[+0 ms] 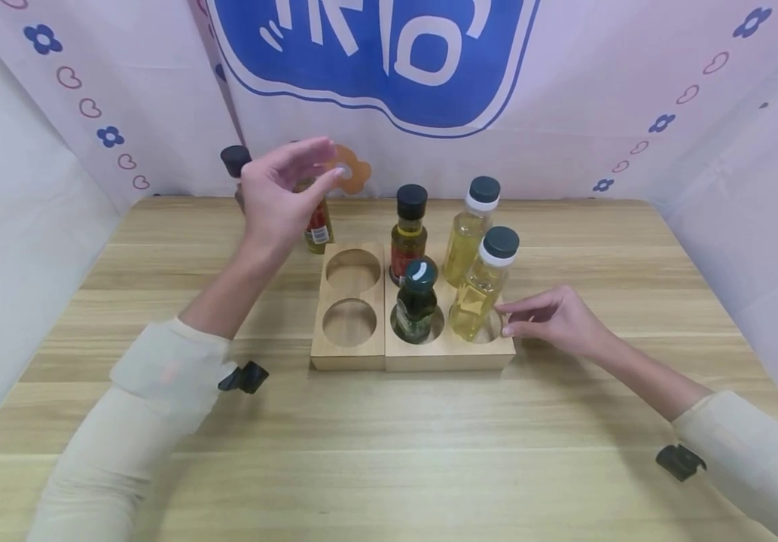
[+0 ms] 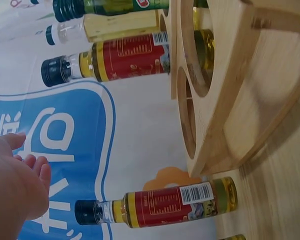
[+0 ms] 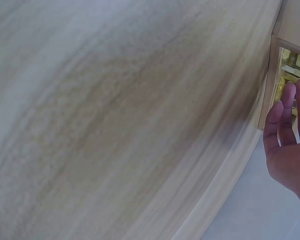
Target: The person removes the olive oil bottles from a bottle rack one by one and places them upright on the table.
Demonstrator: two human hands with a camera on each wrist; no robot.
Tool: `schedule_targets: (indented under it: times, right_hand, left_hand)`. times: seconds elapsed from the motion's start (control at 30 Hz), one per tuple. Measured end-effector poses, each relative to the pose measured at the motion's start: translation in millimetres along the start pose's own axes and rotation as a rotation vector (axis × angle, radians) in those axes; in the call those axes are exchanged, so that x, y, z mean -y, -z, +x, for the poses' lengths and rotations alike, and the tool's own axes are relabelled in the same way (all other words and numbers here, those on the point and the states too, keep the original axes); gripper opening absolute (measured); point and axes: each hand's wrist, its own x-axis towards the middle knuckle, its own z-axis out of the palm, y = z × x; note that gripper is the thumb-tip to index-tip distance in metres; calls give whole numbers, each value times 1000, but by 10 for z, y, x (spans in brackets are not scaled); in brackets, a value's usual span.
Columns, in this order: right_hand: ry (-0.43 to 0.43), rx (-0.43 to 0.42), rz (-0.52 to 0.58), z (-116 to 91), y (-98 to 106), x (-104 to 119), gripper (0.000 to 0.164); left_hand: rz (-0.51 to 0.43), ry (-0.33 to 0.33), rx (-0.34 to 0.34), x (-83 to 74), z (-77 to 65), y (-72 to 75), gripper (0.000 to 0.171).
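My left hand (image 1: 280, 188) is raised at the back left, fingers loosely bent and holding nothing. Partly hidden behind it stands a red-labelled oil bottle (image 1: 318, 226), seen whole in the left wrist view (image 2: 160, 204). Another black-capped bottle (image 1: 235, 162) is mostly covered by the hand. My right hand (image 1: 561, 320) has its fingertips at the right end of a wooden bottle rack (image 1: 453, 361). The rack's holes hold a red-labelled bottle (image 1: 407, 245), a dark green bottle (image 1: 417, 309) and two pale-yellow oil bottles (image 1: 465, 245), (image 1: 475, 293).
A wooden rack section (image 1: 348, 361) with two vacant round holes adjoins the filled one on its left. Both stand on a wood-grain table (image 1: 389, 452). Behind it hangs a white cloth (image 1: 565, 90) with a blue printed sign. Black straps show at both cuffs.
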Motion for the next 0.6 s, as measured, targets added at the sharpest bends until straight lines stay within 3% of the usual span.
schedule_targets:
  times: [0.3,0.6]
  right_hand:
    - [-4,2,-2,1,-2,3,30]
    - [-3,-1,-3,1,0,6,31]
  left_hand:
    - [-16,34,53,12,-100,-27,20]
    - [56,52,165,19,-208,-42,23]
